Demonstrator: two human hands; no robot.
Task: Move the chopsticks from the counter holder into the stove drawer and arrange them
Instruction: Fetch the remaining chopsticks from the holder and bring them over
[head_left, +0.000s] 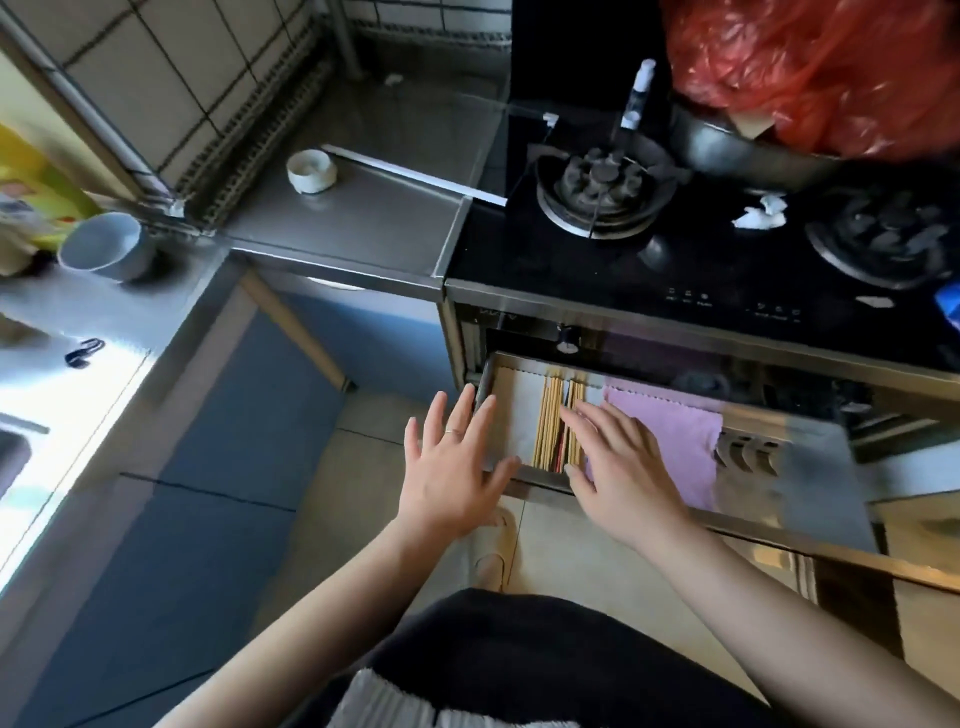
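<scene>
Hands both flat, fingers straight, gripping nothing. Spread left hand (457, 467) over drawer (649, 370) left edge, 9 o'clock of chopsticks (549, 421). Fingertips of right hand (618, 467) rest on chopsticks, laid 12-to-6 in drawer. Pink cloth (670, 436) at their 3 o'clock.

Matt pale-wood chopsticks (549, 421). Brushed metal on drawer (810, 467) and counter (363, 223), dull sheen; pink cloth (670, 441) soft and matt. Smooth glossy black stove top (519, 254); red bag (810, 67) thin, crinkled, shiny plastic
</scene>
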